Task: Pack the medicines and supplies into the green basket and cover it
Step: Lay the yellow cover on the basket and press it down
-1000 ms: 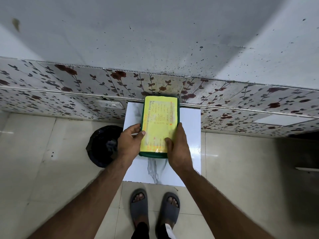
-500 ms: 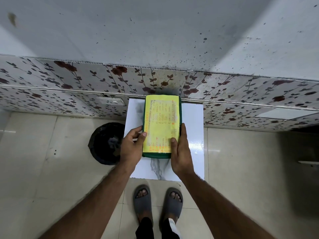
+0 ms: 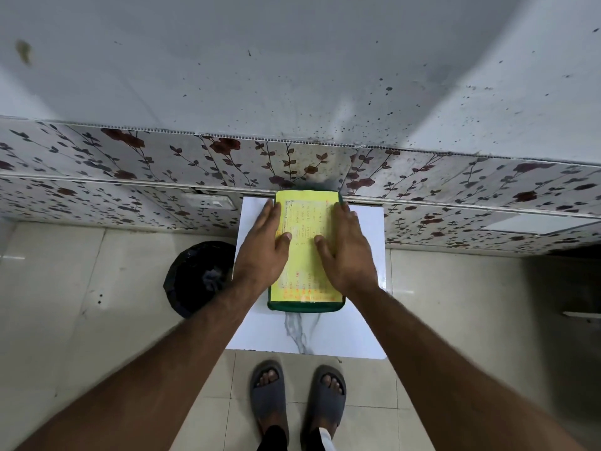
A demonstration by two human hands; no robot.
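Both hands lie flat, fingers spread, on a yellow printed sheet (image 3: pixel 305 249) covering the rectangular green plastic basket (image 3: pixel 305 308): the left hand (image 3: pixel 264 252) along its left edge, the right hand (image 3: pixel 348 252) along its right. The basket sits on a white marble-patterned tabletop (image 3: pixel 325 333) against the floral-tiled wall (image 3: pixel 130 164), a black-lined bin (image 3: pixel 198 278) on the floor beside it.

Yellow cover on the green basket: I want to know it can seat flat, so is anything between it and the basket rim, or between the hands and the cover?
Nothing visible. The yellow cover lies on the green basket, with the left hand and right hand flat on it.
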